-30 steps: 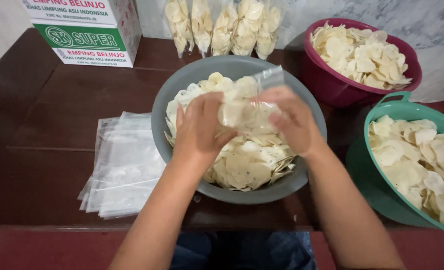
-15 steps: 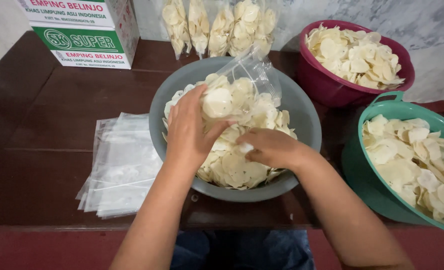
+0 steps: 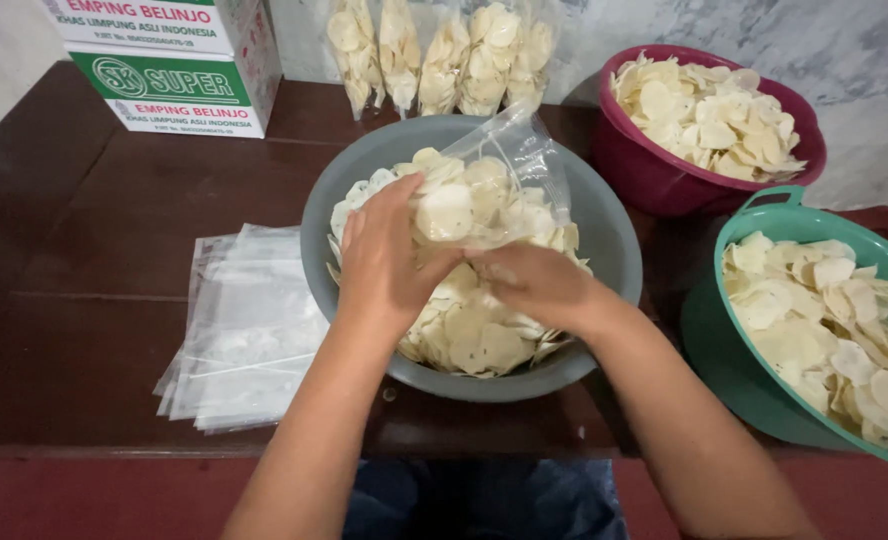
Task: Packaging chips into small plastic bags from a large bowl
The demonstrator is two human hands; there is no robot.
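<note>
To the left of the fingers, well apart from them, a flat stack of clear empty plastic bags (image 3: 249,325) lies on the dark brown wooden table (image 3: 84,250), near enough to take one without stretching. Behind it stands a white and green cardboard box (image 3: 169,62).

The left hand (image 3: 384,258) has its fingers closed around the side of a clear plastic bag partly filled with pale round crackers (image 3: 484,195). It holds the bag tilted over the wide grey plastic basin (image 3: 604,215), probably so that falling crackers drop back in. The right hand (image 3: 534,285) lies just below the bag on the heap of loose crackers (image 3: 474,340); its fingers are curled downward, but I cannot tell if they grip something.

Beyond the fingers, sealed cracker bags (image 3: 444,55) lean on the wall. To the right, a dark red bowl (image 3: 664,175) and a green basin (image 3: 734,330) stand close to the grey rim, leaving little free room on that side.
</note>
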